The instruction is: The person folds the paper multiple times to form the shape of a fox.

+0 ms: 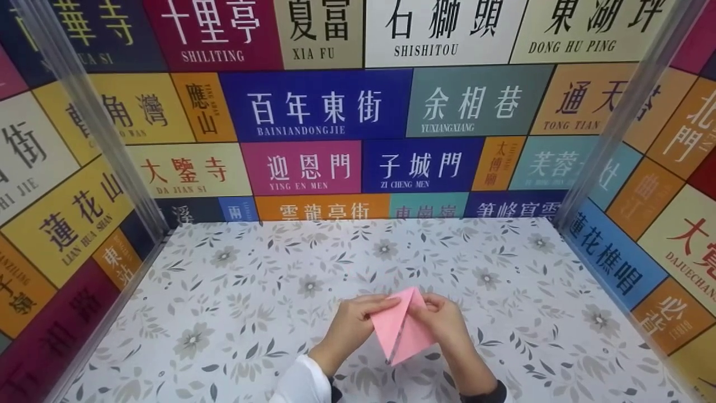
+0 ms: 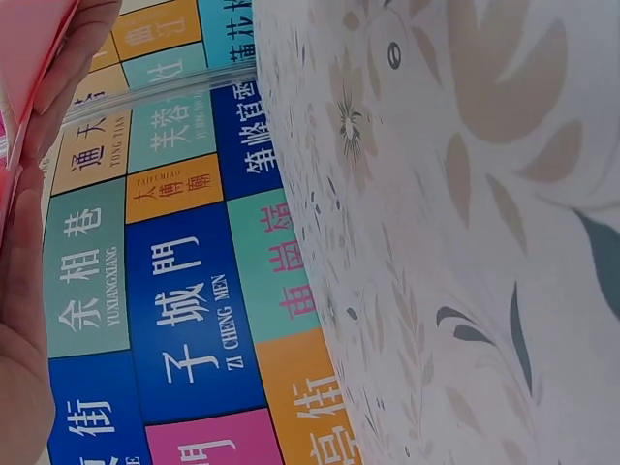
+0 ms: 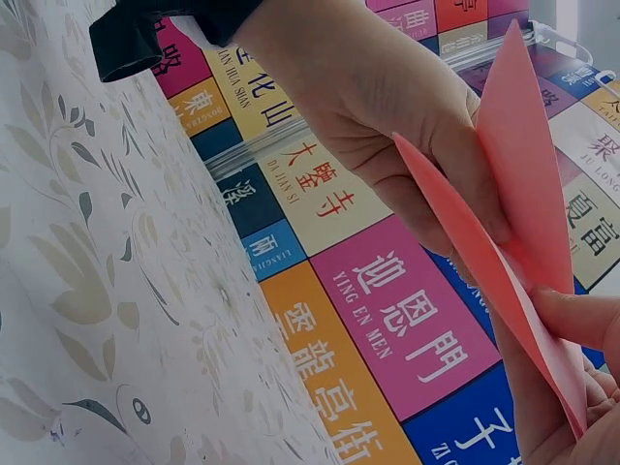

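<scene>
A folded sheet of pink paper is held up between both hands above the table. It forms a pointed, roughly diamond shape in the head view, with a narrow slit running from its top corner to its bottom corner. My left hand grips the paper's left side, thumb on the near face. On the opposite side my right hand pinches it near the top, with the thumb over the flap. In the right wrist view, two flaps of the pink paper stand apart, and the left hand lies behind one.
The table wears a white cloth printed with grey and beige flowers and leaves. Colourful walls with Chinese place names stand behind and at both sides. Clear plastic strips run down the corners.
</scene>
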The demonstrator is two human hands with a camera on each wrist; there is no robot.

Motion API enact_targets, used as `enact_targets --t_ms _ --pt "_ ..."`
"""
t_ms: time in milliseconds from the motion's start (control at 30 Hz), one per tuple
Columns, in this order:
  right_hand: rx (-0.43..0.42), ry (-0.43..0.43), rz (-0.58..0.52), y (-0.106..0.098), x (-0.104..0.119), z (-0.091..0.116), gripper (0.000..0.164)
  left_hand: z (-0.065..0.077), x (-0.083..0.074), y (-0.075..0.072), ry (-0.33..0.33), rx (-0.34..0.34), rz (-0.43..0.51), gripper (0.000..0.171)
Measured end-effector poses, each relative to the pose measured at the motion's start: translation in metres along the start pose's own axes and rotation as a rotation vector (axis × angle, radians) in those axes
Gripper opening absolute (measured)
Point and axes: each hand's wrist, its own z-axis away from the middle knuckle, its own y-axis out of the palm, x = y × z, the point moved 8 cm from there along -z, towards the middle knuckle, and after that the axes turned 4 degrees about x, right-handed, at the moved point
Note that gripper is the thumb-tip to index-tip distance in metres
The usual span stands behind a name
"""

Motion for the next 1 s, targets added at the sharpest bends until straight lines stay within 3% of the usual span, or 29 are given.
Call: enact_targets --t_ms 100,200,400,467,533,600,700,833,1000 --pt "-0.005 -0.012 0.005 -0.001 0.000 0.000 0.030 0.000 -0.003 0.003 0.039 0.049 -0.059 0.032" --pt "-0.003 -0.007 0.002 -0.002 -0.001 0.000 0.030 0.001 -0.002 0.007 0.046 0.162 -0.034 0.040" --pt "0.009 0.046 -0.013 -0.003 -0.005 -0.001 0.032 0.007 0.005 0.013 -0.061 0.497 0.116 0.067" --pt "0.022 0.063 0.003 -0.003 -0.007 -0.002 0.033 0.011 0.006 0.013 -0.106 0.565 0.169 0.071" --pt "0.030 0.072 0.028 -0.003 -0.008 -0.004 0.033 0.012 0.007 0.011 -0.149 0.591 0.217 0.065" --pt "0.031 0.066 0.051 -0.003 -0.010 -0.005 0.033 0.010 0.001 0.007 -0.214 0.565 0.258 0.047" --pt "0.030 0.053 0.068 -0.002 -0.011 -0.007 0.034 0.006 0.009 0.009 -0.301 0.419 0.267 0.029" --pt "0.046 0.041 0.024 0.000 -0.011 -0.007 0.040 0.005 0.028 0.015 -0.375 0.203 0.237 0.024" --pt "0.064 0.025 -0.044 -0.001 -0.011 -0.008 0.045 0.006 0.032 0.017 -0.411 0.062 0.261 0.022"
